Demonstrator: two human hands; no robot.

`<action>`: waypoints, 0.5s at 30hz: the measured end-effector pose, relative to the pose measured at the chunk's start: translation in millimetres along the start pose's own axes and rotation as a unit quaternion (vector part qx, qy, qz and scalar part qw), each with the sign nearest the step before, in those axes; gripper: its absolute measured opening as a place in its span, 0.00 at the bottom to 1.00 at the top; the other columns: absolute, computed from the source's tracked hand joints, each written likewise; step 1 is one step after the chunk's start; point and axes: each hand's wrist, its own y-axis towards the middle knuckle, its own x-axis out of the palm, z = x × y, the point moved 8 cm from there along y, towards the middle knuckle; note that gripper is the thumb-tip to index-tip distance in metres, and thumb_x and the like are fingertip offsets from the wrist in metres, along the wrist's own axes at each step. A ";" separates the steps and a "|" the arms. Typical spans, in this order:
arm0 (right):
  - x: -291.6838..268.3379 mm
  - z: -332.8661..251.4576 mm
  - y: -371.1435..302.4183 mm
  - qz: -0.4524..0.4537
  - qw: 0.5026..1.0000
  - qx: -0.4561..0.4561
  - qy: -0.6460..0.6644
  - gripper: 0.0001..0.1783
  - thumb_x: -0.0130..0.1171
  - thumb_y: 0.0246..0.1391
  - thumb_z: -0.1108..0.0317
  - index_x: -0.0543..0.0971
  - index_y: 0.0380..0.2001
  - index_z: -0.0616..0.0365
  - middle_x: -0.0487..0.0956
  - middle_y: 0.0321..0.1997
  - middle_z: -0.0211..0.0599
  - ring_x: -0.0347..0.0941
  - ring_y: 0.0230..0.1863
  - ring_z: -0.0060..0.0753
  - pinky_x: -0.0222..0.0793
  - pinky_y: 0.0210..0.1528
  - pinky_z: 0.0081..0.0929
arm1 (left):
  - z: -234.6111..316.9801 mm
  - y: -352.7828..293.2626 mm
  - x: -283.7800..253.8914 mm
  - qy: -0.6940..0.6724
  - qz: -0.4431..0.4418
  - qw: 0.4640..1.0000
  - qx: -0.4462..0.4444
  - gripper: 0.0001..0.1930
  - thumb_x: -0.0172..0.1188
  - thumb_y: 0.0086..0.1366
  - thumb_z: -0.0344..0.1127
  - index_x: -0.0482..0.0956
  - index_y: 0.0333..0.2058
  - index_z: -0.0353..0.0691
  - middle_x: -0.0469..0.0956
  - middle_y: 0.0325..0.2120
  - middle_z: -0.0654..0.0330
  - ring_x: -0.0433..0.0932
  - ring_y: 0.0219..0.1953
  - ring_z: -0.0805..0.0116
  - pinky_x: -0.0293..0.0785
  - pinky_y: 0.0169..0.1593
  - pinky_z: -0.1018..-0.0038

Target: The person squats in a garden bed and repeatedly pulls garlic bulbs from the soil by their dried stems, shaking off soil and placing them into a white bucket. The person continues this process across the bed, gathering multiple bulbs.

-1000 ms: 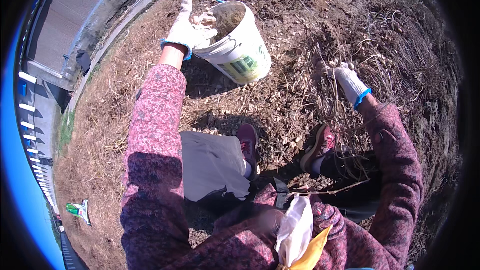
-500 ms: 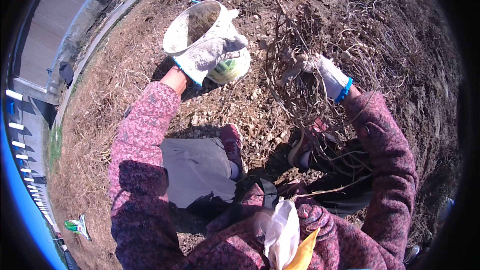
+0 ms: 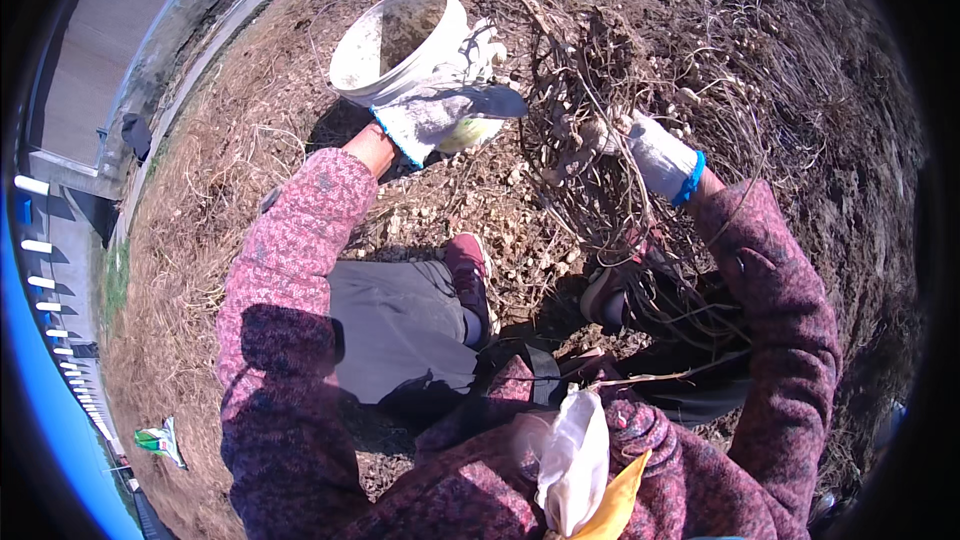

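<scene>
A white plastic bucket [image 3: 360, 90], with green printing low on its side, stands tilted at the upper left, its mouth facing up and away. My left hand [image 3: 435, 120], in a white knit glove with a blue cuff, is in front of the bucket with its fingers stretched to the right, partly in shadow. Pale lumps like peanut pods [image 3: 484, 48] show beside the bucket's right side, just beyond that hand. My right hand [image 3: 655, 155], gloved alike, closes on a tangle of dry peanut vines [image 3: 590, 175] with pods among the stems. Its fingertips are partly hidden by stems.
Loose pale pods [image 3: 520, 230] litter the soil between my shoes [image 3: 470, 285]. Heaped dry vines [image 3: 770, 80] cover the right side. A concrete edge [image 3: 215, 50] runs along the upper left, and a green-and-white bag [image 3: 160, 442] lies at the lower left.
My left hand has shifted slightly right, its fingers now stretched out farther. The bucket appears a little higher and to the right. The vines at my right hand have shifted, showing more pods.
</scene>
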 end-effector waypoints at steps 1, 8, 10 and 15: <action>0.5 -3.6 0.9 -0.001 0.999 -0.018 -0.040 0.21 0.38 0.72 0.57 0.73 0.46 0.64 0.74 0.44 0.47 0.70 0.46 0.45 0.67 0.53 0.38 | 3.0 0.7 1.5 -0.021 0.002 1.000 -0.011 0.20 0.50 0.68 0.30 0.72 0.58 0.38 0.75 0.53 0.52 0.75 0.56 0.53 0.71 0.60 0.59; -1.4 -11.8 3.0 0.000 0.990 -0.047 -0.136 0.22 0.36 0.72 0.56 0.73 0.47 0.65 0.73 0.44 0.46 0.69 0.45 0.46 0.67 0.52 0.37 | 13.4 5.0 11.0 -0.131 0.011 0.989 -0.064 0.19 0.50 0.69 0.30 0.71 0.58 0.37 0.76 0.53 0.52 0.75 0.55 0.53 0.73 0.58 0.60; -1.0 -14.3 1.8 -0.006 0.987 -0.057 -0.151 0.22 0.37 0.72 0.57 0.73 0.47 0.65 0.74 0.44 0.45 0.69 0.45 0.45 0.67 0.52 0.36 | 14.6 6.5 13.6 -0.153 0.012 0.985 -0.073 0.19 0.50 0.69 0.30 0.71 0.58 0.37 0.76 0.52 0.52 0.75 0.55 0.53 0.73 0.57 0.60; 1.0 -18.2 -1.8 -0.016 0.987 -0.053 -0.152 0.20 0.39 0.72 0.58 0.73 0.47 0.65 0.74 0.43 0.44 0.70 0.45 0.42 0.67 0.53 0.35 | 17.8 9.6 20.7 -0.207 0.010 0.974 -0.096 0.19 0.50 0.69 0.30 0.71 0.58 0.36 0.76 0.52 0.51 0.76 0.54 0.53 0.74 0.56 0.60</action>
